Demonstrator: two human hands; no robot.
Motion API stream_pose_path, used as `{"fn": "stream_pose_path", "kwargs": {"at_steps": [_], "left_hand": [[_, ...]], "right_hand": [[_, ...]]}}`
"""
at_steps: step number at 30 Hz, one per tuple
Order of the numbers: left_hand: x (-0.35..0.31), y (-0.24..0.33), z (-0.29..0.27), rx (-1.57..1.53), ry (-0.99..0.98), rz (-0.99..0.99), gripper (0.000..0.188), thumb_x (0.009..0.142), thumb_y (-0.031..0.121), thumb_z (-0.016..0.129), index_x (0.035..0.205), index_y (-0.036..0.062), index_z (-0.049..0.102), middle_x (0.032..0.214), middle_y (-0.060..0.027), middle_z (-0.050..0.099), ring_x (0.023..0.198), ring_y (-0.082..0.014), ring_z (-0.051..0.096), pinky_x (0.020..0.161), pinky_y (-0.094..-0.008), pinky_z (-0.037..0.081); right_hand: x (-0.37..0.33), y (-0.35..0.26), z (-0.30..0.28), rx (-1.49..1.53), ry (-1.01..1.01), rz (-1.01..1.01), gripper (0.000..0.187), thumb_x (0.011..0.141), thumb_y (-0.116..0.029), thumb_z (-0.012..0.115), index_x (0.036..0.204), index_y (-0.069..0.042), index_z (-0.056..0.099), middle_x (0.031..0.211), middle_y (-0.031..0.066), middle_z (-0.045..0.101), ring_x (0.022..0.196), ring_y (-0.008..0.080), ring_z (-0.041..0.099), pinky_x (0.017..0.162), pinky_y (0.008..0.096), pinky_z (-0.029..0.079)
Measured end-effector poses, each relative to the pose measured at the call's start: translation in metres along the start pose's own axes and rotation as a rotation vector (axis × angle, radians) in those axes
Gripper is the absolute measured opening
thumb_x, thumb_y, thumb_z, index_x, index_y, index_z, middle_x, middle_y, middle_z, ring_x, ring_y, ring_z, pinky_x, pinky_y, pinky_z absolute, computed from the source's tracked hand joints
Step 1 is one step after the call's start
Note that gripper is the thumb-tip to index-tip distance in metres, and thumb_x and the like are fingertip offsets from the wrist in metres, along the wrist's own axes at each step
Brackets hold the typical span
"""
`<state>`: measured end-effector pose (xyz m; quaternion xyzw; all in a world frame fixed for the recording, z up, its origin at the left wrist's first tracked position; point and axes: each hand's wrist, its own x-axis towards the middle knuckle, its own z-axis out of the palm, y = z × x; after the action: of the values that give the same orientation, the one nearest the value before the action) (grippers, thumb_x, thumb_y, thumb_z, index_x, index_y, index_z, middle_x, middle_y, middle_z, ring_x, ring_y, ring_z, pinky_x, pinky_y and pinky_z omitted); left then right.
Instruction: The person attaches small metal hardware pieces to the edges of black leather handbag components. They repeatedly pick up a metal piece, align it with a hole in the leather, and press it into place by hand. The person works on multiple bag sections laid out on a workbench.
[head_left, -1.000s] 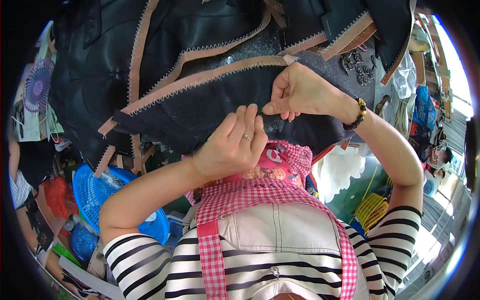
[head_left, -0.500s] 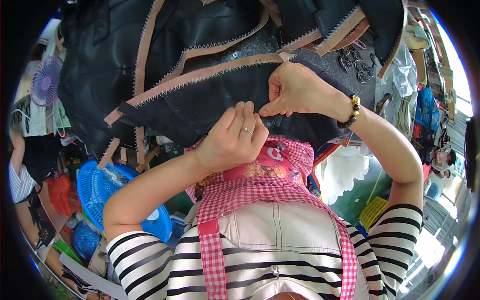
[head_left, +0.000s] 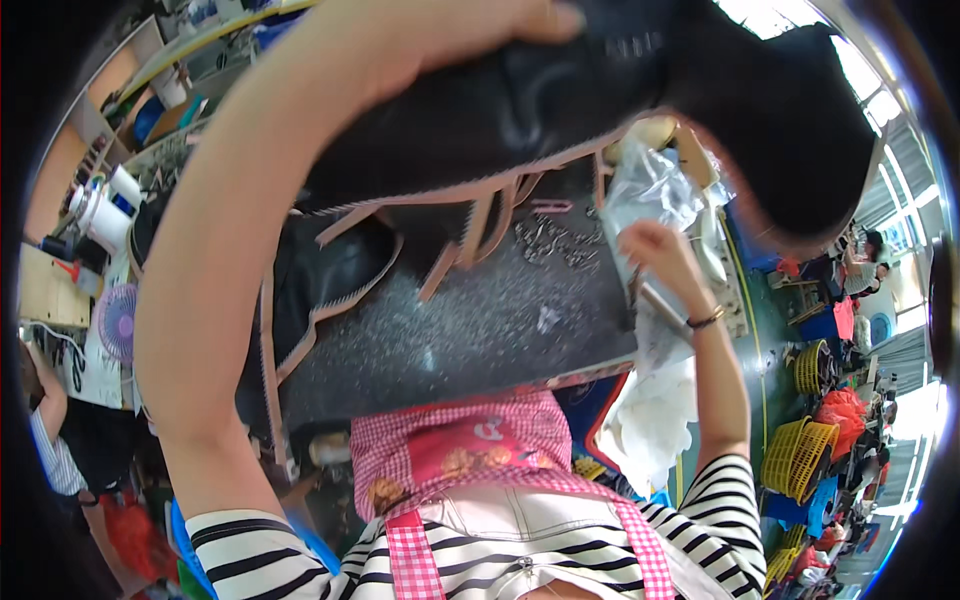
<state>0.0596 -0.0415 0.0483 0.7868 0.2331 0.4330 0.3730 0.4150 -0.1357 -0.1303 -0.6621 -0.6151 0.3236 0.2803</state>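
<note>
My left hand (head_left: 490, 28), partly cut off by the top edge, grips a large black leather-like piece (head_left: 450, 140) and holds it up across the far side of the table. Tan strips with zigzag stitching run along its lower edge, and its right end hangs past the table. To the right, my right hand (head_left: 660, 255) is at the table's right edge beside a clear plastic bag (head_left: 655, 185). Its fingers are curled and blurred; what they hold, if anything, is hidden. Another black piece with tan edging (head_left: 320, 262) lies on the table's left part.
The dark tabletop (head_left: 470, 340) is strewn with pale specks. Small metal hooks (head_left: 555, 245) and a pink clip (head_left: 552, 206) lie near its right side. A purple fan (head_left: 118, 320) stands left, near another person's arm (head_left: 45, 400). Yellow baskets (head_left: 798, 458) stand on the floor at right.
Both hands were together at the near edge of the black piece. My left hand has lifted it up and away, uncovering the tabletop. My right hand has let go and moved right.
</note>
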Motion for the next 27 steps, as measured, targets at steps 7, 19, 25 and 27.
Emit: {"fn": "stream_pose_path", "kwargs": {"at_steps": [7,19,25,27], "left_hand": [[0.121,-0.176,0.004,-0.261,0.188,-0.658,0.026,0.080,0.012,0.073,0.103,0.0026,0.068,0.099,-0.0147,0.071,0.081,-0.0243,0.069,0.077,-0.0412,0.058],[-0.095,-0.097,0.087,0.239,0.227,-0.142,0.025,0.090,0.016,0.069,0.111,0.0045,0.063,0.090,-0.0050,0.068,0.079,-0.0104,0.063,0.069,-0.0261,0.051],[-0.180,-0.132,0.173,-0.319,0.248,-0.503,0.032,0.085,0.014,0.075,0.112,0.0008,0.064,0.097,-0.0077,0.070,0.089,-0.0158,0.066,0.075,-0.0280,0.055],[-0.190,-0.137,0.174,-0.607,0.314,-0.578,0.024,0.087,0.010,0.073,0.107,0.0007,0.065,0.096,-0.0065,0.070,0.085,-0.0145,0.066,0.075,-0.0273,0.055]], "right_hand": [[0.010,0.028,0.073,-0.388,0.128,-0.096,0.023,0.079,-0.016,0.073,0.099,-0.005,0.070,0.096,0.0141,0.063,0.091,0.0323,0.064,0.082,0.0393,0.050],[0.027,0.035,0.085,-0.385,0.069,-0.437,0.018,0.077,-0.014,0.072,0.088,-0.003,0.064,0.091,0.0141,0.063,0.094,0.0358,0.060,0.081,0.0428,0.049],[-0.007,-0.017,0.126,0.457,-0.011,-0.151,0.010,0.086,-0.006,0.071,0.092,0.000,0.066,0.081,0.0000,0.067,0.072,0.0043,0.059,0.064,0.0218,0.049],[-0.033,-0.042,0.147,0.756,0.004,-0.103,0.009,0.088,-0.005,0.070,0.092,0.001,0.065,0.083,0.0002,0.067,0.075,0.0042,0.059,0.066,0.0195,0.048]]}}
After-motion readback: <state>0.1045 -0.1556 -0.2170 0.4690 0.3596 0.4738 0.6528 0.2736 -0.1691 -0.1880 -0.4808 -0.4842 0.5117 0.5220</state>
